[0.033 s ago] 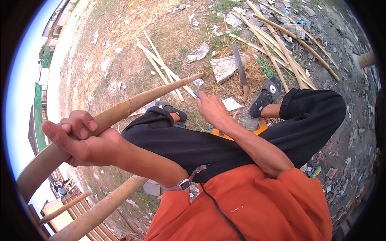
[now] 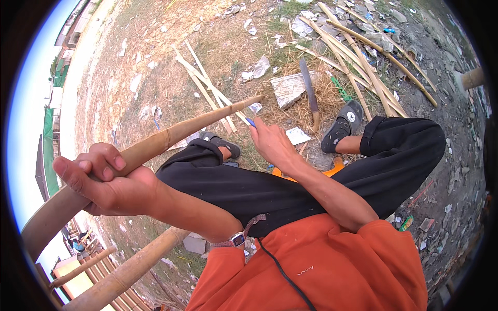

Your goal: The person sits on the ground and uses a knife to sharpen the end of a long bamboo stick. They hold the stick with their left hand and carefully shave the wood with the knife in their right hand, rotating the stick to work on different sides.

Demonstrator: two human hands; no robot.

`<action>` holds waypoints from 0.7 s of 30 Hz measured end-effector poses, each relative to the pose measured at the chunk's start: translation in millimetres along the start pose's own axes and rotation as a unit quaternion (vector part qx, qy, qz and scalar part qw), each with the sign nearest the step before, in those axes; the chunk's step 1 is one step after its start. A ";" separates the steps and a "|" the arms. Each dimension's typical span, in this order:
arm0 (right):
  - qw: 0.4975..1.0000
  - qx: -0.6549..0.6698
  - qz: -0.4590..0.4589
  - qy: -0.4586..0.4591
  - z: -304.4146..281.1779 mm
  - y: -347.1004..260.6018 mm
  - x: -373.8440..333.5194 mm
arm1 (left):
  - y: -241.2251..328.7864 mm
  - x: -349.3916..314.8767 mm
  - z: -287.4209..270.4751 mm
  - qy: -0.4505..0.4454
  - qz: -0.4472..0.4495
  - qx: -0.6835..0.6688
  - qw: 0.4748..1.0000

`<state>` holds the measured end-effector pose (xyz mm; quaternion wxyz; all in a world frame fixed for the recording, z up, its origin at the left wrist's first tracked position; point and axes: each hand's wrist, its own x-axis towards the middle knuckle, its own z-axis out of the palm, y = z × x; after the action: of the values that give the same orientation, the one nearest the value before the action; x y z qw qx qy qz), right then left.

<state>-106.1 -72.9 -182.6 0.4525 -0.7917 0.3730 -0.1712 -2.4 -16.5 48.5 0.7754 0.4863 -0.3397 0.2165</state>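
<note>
Left hand (image 2: 116, 187) on a long bamboo piece (image 2: 171, 136), right hand (image 2: 272, 143) on a blue item (image 2: 250, 122).
At frame left, the left hand's fingers curl around the bamboo piece, which slants from the left edge to upper centre; at centre, the right hand grips the blue item, its contact with the bamboo unclear. A firm left grip, fingers clear of sharp edges, should serve best.
</note>
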 end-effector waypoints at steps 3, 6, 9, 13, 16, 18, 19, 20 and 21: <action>1.000 0.020 -0.019 0.010 -4.3 -21.9 -7.8 | 2.4 -2.7 0.9 -0.002 -0.012 -0.019 1.000; 0.999 -0.022 0.047 0.003 18.2 5.9 2.9 | 0.4 4.7 -5.3 -0.019 -0.008 -0.042 0.999; 0.998 -0.028 0.020 -0.062 0.6 -15.7 6.8 | -1.7 7.4 -14.5 0.013 -0.015 -0.012 1.000; 0.999 -0.007 0.039 -0.001 24.2 -6.7 10.8 | 0.7 2.8 -10.5 0.012 -0.019 -0.024 0.999; 0.999 -0.029 0.022 -0.017 33.4 44.2 26.7 | 1.5 3.5 -12.7 0.005 -0.012 -0.023 1.000; 0.999 -0.008 0.010 -0.041 20.9 8.0 15.6 | 2.3 -2.1 -16.9 -0.006 -0.021 -0.026 0.999; 0.999 0.003 -0.006 -0.042 12.7 -9.2 22.5 | 1.2 -0.2 -14.1 -0.011 -0.015 -0.039 0.999; 0.999 0.011 0.022 -0.035 22.0 0.9 24.8 | 3.0 -0.1 -12.3 -0.007 -0.020 -0.039 0.999; 0.999 -0.018 0.028 -0.031 31.6 21.4 27.5 | 3.6 -0.2 -11.8 -0.003 -0.024 -0.039 0.999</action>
<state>-77.9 -81.5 -219.2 0.4541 -0.7942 0.3834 -0.1270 -1.2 -4.2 47.0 0.7974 0.4649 -0.3386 0.1828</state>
